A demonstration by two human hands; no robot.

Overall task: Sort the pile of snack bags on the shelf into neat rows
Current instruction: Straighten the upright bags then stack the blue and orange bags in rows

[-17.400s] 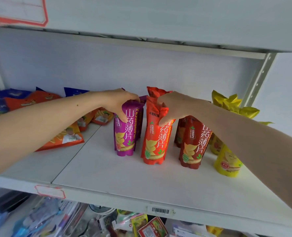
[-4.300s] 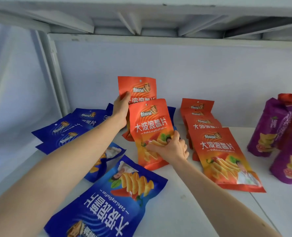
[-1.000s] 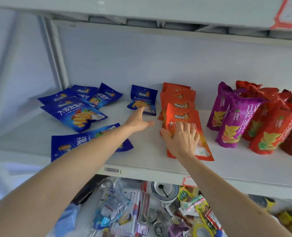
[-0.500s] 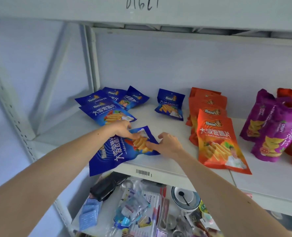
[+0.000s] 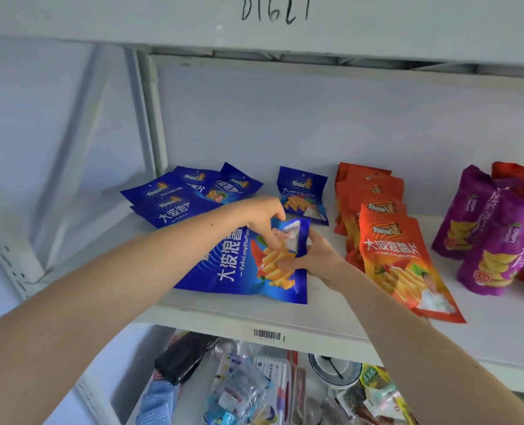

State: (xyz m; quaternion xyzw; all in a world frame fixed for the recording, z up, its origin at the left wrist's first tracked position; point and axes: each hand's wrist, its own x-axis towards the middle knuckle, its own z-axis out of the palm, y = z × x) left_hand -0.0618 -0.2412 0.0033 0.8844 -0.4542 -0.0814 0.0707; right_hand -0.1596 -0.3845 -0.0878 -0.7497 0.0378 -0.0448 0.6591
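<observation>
Both hands are gripping the front blue bag (image 5: 242, 268), which is lying near the front edge of the shelf (image 5: 484, 342). The left hand (image 5: 262, 220) is pinching the bag's far right corner from above, fingers curled onto the film. The right hand (image 5: 312, 260) is pinching the right edge, thumb on the printed face and fingers going underneath. That corner is lifting and folding; the rest of the bag is lying flat.

The bag's long axis is running sideways, its print reading turned a quarter-turn from that of the bags in rows. Its bulk is extending left of both hands, under the left forearm. The move ahead appears to call for a rotation that brings the top edge toward the rear wall.

The lone blue bag (image 5: 303, 194) is lying just behind the hands, and the loose blue cluster (image 5: 190, 194) is overlapping at the left rear. The orange row (image 5: 389, 240) is running front to back just right of the right hand, with purple bags (image 5: 487, 240) standing beyond it. The shelf surface is white and smooth. A lower shelf of assorted items (image 5: 254, 388) is showing below.
</observation>
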